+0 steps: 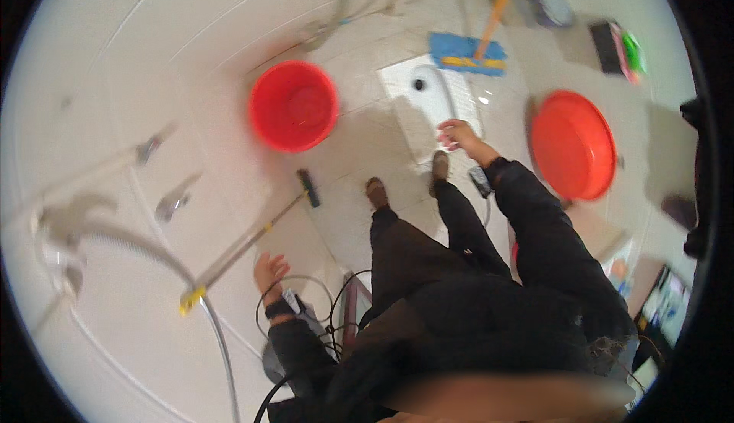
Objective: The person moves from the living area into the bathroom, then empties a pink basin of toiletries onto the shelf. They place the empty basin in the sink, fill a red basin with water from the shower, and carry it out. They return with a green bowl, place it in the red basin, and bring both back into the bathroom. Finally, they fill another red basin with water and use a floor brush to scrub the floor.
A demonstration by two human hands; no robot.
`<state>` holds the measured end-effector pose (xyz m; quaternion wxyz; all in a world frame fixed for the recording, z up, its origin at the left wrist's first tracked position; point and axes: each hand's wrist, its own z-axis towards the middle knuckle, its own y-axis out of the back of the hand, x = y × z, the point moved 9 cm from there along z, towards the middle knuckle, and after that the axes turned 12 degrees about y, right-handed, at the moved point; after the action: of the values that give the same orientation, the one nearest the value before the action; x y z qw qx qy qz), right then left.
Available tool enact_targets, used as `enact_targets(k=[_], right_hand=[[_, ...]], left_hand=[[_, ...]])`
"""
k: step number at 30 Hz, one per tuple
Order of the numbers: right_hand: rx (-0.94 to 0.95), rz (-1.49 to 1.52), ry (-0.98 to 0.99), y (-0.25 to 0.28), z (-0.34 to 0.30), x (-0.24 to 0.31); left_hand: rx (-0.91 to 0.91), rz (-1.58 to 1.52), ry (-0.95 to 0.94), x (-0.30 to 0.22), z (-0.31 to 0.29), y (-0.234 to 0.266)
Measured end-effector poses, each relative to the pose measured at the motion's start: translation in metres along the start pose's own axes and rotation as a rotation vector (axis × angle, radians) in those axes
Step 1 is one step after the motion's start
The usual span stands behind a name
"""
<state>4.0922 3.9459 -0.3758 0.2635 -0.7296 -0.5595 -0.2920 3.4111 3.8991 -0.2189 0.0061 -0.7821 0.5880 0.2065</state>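
My left hand [271, 276] is at the lower left with its fingers apart and nothing in it. Closest to it are a loop of thin cable [327, 300] and a long-handled scrub brush [267, 228] with a dark bristle head and a yellow handle end. My right hand [459, 134] hangs over the front edge of the white squat toilet [397, 109], fingers loosely bent and apart, holding nothing visible. Just beyond that hand, a flat mop [468, 54] with a blue pad and orange pole rests across the toilet's far end.
A red bucket [293, 107] stands on the tiles left of the toilet. At right, a red basin [573, 145] leans near the wall. Taps [172, 205] and a shower hose [218, 346] run along the left wall. A dark box [609, 48] with green and pink items is at far right.
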Motion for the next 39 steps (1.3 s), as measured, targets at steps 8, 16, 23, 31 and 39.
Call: enact_targets(k=[8, 16, 23, 31, 39], right_hand=[[0.298, -0.208, 0.166, -0.146, 0.041, 0.078], [0.461, -0.315, 0.110, -0.290, 0.085, 0.038], [0.312, -0.314, -0.012, -0.313, 0.179, -0.049], [0.445, -1.052, 0.846, -0.384, 0.228, -0.019], [0.636, -1.403, 0.709, -0.425, 0.253, -0.076]], left_hand=[[-0.034, -0.194, -0.136, 0.000, -0.037, 0.009], [-0.168, -0.325, -0.310, -0.038, -0.007, 0.043], [-0.054, -0.314, -0.402, -0.057, 0.021, 0.037], [-0.344, -0.254, -0.466, -0.054, 0.023, 0.044], [-0.350, -0.250, -0.446, -0.018, 0.036, 0.085]])
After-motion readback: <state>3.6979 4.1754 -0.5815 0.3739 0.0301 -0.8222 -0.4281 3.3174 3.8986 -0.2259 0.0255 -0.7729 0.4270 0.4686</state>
